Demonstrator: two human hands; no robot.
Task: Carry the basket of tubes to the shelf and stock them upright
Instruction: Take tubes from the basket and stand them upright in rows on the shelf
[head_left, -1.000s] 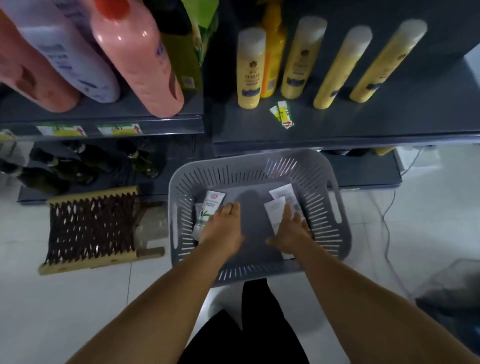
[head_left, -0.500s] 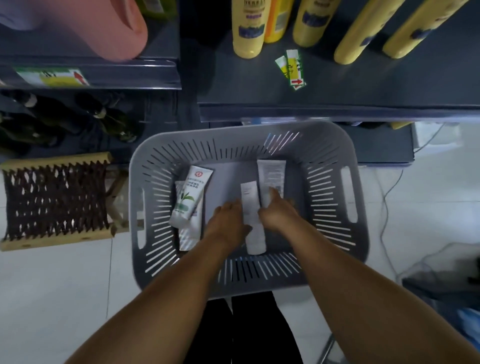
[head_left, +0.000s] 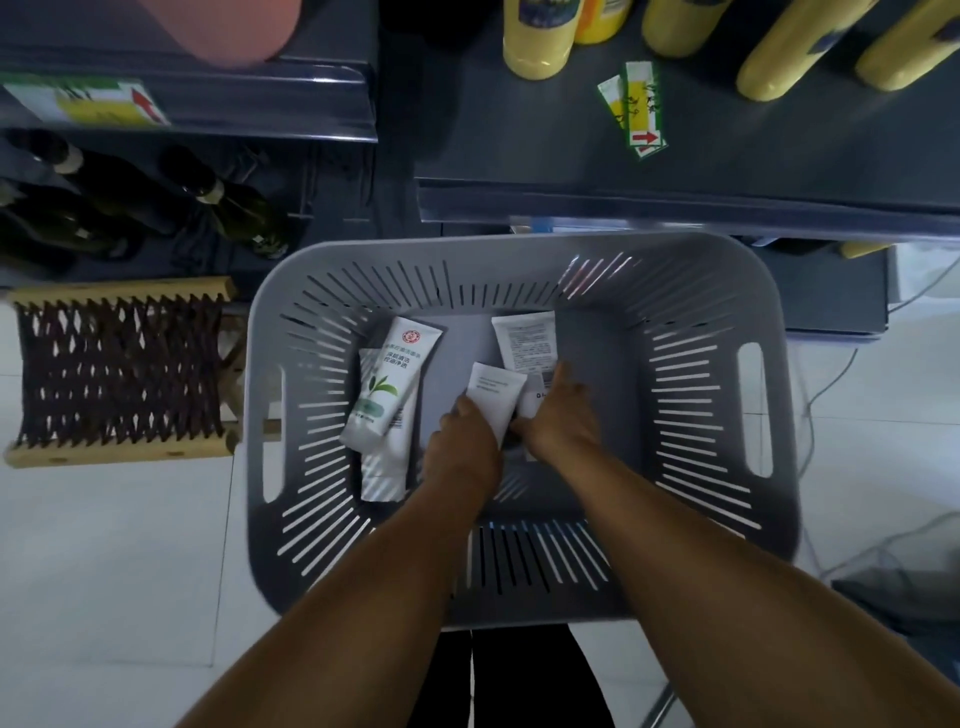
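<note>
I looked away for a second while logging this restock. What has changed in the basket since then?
The left hand has moved right from the green-leaf tube and now grips a plain white tube, lifting its end. The right hand stays on the tubes beside it. Green-leaf tube and basket unchanged.

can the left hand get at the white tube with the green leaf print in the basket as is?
Probably yes. The white tube with the green leaf print lies uncovered on top, just beside the left hand, inside the open grey slotted plastic basket. But that hand already grips a plain white tube.
</note>
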